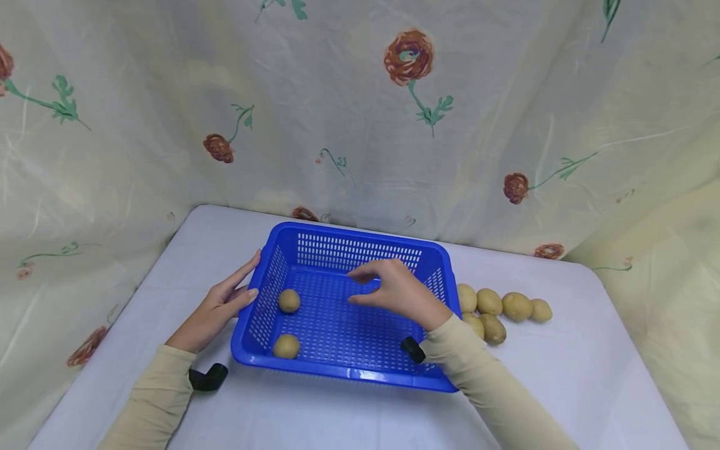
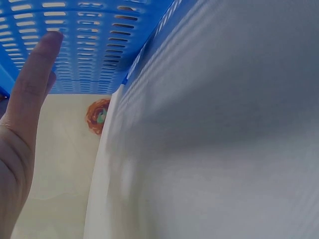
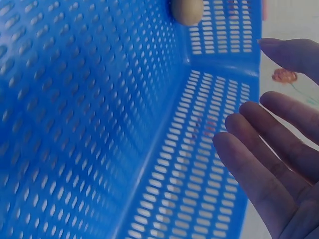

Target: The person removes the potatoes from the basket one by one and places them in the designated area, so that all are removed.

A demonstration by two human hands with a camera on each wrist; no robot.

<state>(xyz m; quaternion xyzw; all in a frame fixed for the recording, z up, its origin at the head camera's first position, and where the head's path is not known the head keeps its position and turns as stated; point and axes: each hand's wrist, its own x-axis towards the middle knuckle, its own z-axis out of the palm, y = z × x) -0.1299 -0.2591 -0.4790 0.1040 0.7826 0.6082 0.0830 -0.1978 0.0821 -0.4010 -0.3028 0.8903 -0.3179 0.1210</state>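
A blue plastic basket (image 1: 349, 374) with slotted walls stands on the white-covered table. Inside it, toward the left wall, lie two potatoes, one farther back (image 1: 289, 300) and one near the front (image 1: 286, 346). My left hand (image 1: 216, 307) rests against the outside of the basket's left end; in the left wrist view a straight finger (image 2: 37, 74) touches the slotted wall. Over the middle of the basket hovers my right hand (image 1: 396, 292), thumb and fingers spread apart and nothing between them. The right wrist view shows its fingers (image 3: 259, 174) extended, with one potato (image 3: 187, 10) beyond.
Several more potatoes (image 1: 516, 307) lie on the table (image 1: 568, 375) just right of the basket, some partly hidden by its rim and my right sleeve. A flower-printed curtain (image 1: 337, 112) hangs behind and beside the table.
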